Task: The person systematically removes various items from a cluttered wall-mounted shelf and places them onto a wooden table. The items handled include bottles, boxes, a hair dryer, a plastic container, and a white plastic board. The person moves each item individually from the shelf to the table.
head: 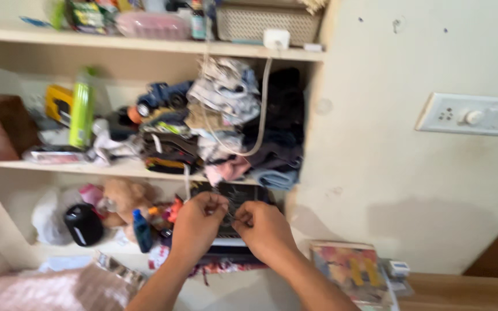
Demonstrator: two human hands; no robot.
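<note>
In the head view, both hands are meeting in front of the lower shelf. The left hand (197, 222) and the right hand (263, 229) are each pinching a thin white cord (187, 185), fingers curled closed on it; it is running up past a pile of folded clothes (231, 121) to a white adapter (276, 39). A stuffed toy (123, 198) and a black speaker (83, 224) are sitting left of the hands.

A yellow box (59, 103) stands on the middle shelf (116, 168) beside a tall green bottle (81, 115); colourful packets (87, 14), blurred, probably snacks, sit on the top shelf (145, 45).
</note>
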